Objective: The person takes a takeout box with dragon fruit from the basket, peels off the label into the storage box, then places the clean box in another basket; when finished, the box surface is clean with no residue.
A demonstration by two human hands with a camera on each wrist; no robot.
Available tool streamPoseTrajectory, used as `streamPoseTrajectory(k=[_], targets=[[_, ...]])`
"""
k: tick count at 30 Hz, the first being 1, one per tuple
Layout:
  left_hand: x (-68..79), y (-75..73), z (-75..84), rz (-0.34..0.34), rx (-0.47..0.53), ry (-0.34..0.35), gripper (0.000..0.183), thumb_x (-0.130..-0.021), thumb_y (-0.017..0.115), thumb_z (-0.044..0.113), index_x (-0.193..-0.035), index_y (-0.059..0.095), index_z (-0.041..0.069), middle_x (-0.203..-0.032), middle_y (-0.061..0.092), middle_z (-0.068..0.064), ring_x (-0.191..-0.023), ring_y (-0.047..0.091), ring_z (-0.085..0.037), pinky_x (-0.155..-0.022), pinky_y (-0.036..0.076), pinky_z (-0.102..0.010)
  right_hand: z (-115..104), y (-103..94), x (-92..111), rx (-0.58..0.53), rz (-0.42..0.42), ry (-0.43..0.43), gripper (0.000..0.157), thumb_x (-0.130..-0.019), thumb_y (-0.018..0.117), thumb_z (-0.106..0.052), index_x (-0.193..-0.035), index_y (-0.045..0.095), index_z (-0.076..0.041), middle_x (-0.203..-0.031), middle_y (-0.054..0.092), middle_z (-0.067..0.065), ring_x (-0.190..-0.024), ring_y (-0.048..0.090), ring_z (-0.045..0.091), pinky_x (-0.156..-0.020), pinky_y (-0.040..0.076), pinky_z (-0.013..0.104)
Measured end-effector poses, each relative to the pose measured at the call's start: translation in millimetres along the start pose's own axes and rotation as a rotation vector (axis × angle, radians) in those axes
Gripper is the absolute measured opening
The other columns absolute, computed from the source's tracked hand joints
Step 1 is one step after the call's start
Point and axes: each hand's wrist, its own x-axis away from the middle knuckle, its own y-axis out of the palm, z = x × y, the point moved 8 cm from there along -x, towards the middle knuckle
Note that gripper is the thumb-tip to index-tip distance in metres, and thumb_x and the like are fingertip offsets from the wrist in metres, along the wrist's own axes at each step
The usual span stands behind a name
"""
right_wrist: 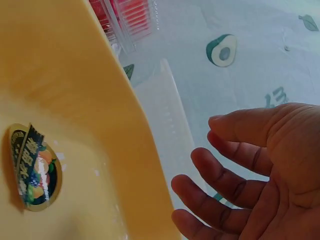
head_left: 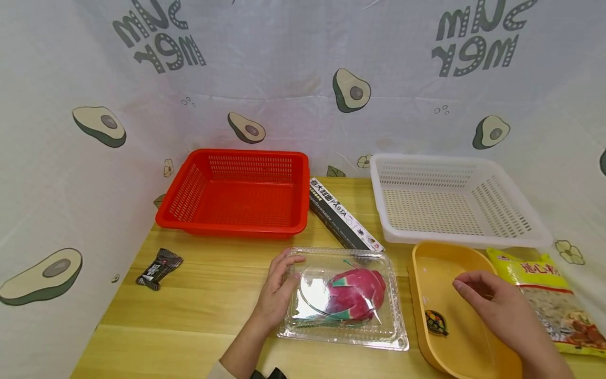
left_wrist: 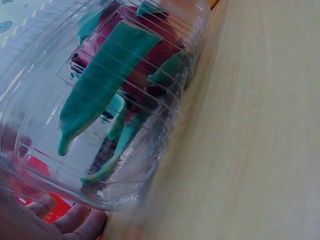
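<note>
A clear plastic clamshell box point(head_left: 312, 331) lies on the table in front of me, closed over a pink dragon fruit point(head_left: 358, 296) with green scales. My left hand point(head_left: 276, 295) holds the left side of the box, thumb and index finger over its rim. In the left wrist view the other fingers point(left_wrist: 75, 220) show at the box's corner. My right hand point(head_left: 502, 310) hovers over an orange-yellow plastic tray point(head_left: 456, 295), fingers loosely bent and nothing between them. A round fruit label point(head_left: 436, 322), partly peeled in the right wrist view, sits inside that tray.
Behind stand a red basket point(head_left: 246, 229) and a white basket point(head_left: 454, 237), with a pasta box point(head_left: 345, 216) slanting between them. A yellow pasta bag point(head_left: 549, 300) lies right of the tray. A small black packet point(head_left: 159, 268) lies far left.
</note>
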Motion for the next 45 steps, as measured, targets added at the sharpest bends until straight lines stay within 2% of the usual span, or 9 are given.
streamPoseTrajectory(k=[7, 19, 24, 26, 28, 31, 36, 40, 45], targets=[[-0.6, -0.3, -0.9, -0.006, 0.001, 0.002, 0.032, -0.104, 0.048, 0.015, -0.134, 0.06, 0.021, -0.167, 0.021, -0.015, -0.155, 0.02, -0.044, -0.118, 0.018, -0.074, -8, -15.8, -8, 0.004, 0.096, -0.055, 0.037, -0.102, 0.061, -0.04, -0.116, 0.067, -0.007, -0.105, 0.073, 0.009, -0.077, 0.042, -0.023, -0.06, 0.045, 0.018], [-2.2, 0.7, -2.0, -0.016, -0.007, -0.009, 0.032, -0.104, 0.048, 0.017, -0.134, 0.059, 0.023, -0.168, 0.019, -0.013, -0.155, 0.019, -0.044, -0.119, 0.018, -0.073, -19, -19.4, -15, -0.018, 0.164, -0.131, 0.032, -0.102, 0.063, -0.036, -0.115, 0.068, -0.008, -0.092, 0.066, -0.016, -0.078, 0.044, -0.024, -0.06, 0.045, 0.016], [-2.6, 0.4, -0.8, -0.015, -0.011, -0.002, 0.032, -0.105, 0.048, 0.018, -0.135, 0.059, 0.021, -0.168, 0.02, -0.014, -0.155, 0.02, -0.044, -0.118, 0.019, -0.073, -30, -34.6, -21, 0.013, 0.202, -0.17, 0.032, -0.1, 0.066, -0.035, -0.116, 0.067, -0.007, -0.1, 0.071, 0.001, -0.079, 0.042, -0.027, -0.06, 0.041, 0.009], [-2.7, 0.1, -0.2, -0.013, -0.013, 0.002, 0.032, -0.105, 0.048, 0.017, -0.135, 0.059, 0.021, -0.168, 0.02, -0.014, -0.155, 0.019, -0.044, -0.118, 0.018, -0.073, -36, -41.0, -26, 0.043, 0.2, -0.188, 0.035, -0.099, 0.067, -0.034, -0.119, 0.066, -0.005, -0.109, 0.07, 0.017, -0.086, 0.059, -0.012, -0.064, 0.051, 0.015], [-2.8, -0.4, 0.2, -0.009, -0.015, 0.004, 0.032, -0.104, 0.048, 0.017, -0.134, 0.059, 0.021, -0.167, 0.02, -0.014, -0.155, 0.019, -0.043, -0.118, 0.019, -0.074, -40, -45.9, -35, 0.057, 0.18, -0.209, 0.04, -0.099, 0.067, -0.034, -0.124, 0.063, -0.003, -0.119, 0.065, 0.026, -0.101, 0.068, 0.017, -0.074, 0.061, 0.033], [-3.1, -0.9, 0.6, -0.003, -0.017, 0.007, 0.033, -0.104, 0.048, 0.016, -0.134, 0.059, 0.021, -0.167, 0.021, -0.015, -0.155, 0.02, -0.043, -0.118, 0.019, -0.074, -41, -50.4, -51, 0.087, 0.121, -0.223, 0.049, -0.1, 0.065, -0.036, -0.134, 0.058, -0.001, -0.136, 0.054, 0.033, -0.118, 0.051, 0.059, -0.086, 0.05, 0.07], [-3.4, -0.1, 0.0, -0.005, -0.012, 0.001, 0.033, -0.104, 0.048, 0.017, -0.134, 0.059, 0.021, -0.168, 0.02, -0.014, -0.155, 0.02, -0.044, -0.118, 0.019, -0.074, -23, -49.1, -79, 0.13, -0.063, -0.214, 0.063, -0.1, 0.062, -0.044, -0.147, 0.048, -0.004, -0.151, 0.036, 0.04, -0.127, 0.037, 0.065, -0.088, 0.034, 0.084], [-2.9, 1.2, -1.0, -0.014, -0.006, -0.006, 0.033, -0.104, 0.048, 0.017, -0.135, 0.059, 0.021, -0.168, 0.019, -0.015, -0.155, 0.019, -0.044, -0.117, 0.018, -0.074, -3, -44.0, -91, 0.133, -0.175, -0.215, 0.065, -0.101, 0.06, -0.045, -0.15, 0.047, -0.005, -0.15, 0.038, 0.041, -0.124, 0.041, 0.063, -0.087, 0.039, 0.082], [-1.2, 0.5, -1.4, -0.012, -0.006, -0.007, 0.033, -0.104, 0.048, 0.017, -0.135, 0.059, 0.02, -0.168, 0.019, -0.015, -0.155, 0.019, -0.045, -0.117, 0.019, -0.075, 12, -42.6, -101, 0.109, -0.196, -0.252, 0.054, -0.101, 0.062, -0.037, -0.142, 0.055, -0.001, -0.143, 0.049, 0.039, -0.12, 0.05, 0.059, -0.085, 0.05, 0.072]])
